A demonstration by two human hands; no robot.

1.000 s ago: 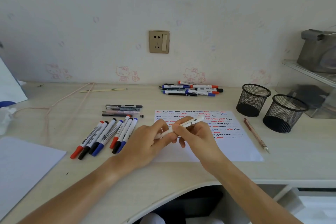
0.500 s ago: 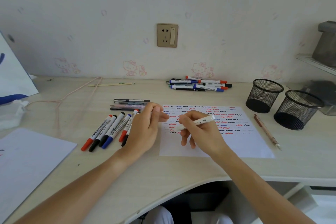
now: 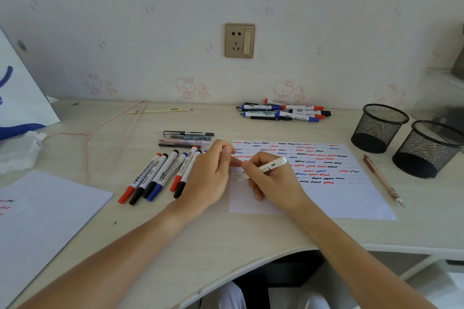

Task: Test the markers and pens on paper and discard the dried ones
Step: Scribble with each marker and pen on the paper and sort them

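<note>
We could not see the white pen's (image 3: 272, 164) tip, which the right hand (image 3: 276, 183) covered. The left hand (image 3: 208, 175) hid the lower ends of two whiteboard markers (image 3: 185, 170). Near the counter's (image 3: 226, 241) left edge, the frame cropped a paper sheet (image 3: 37, 221).
</note>
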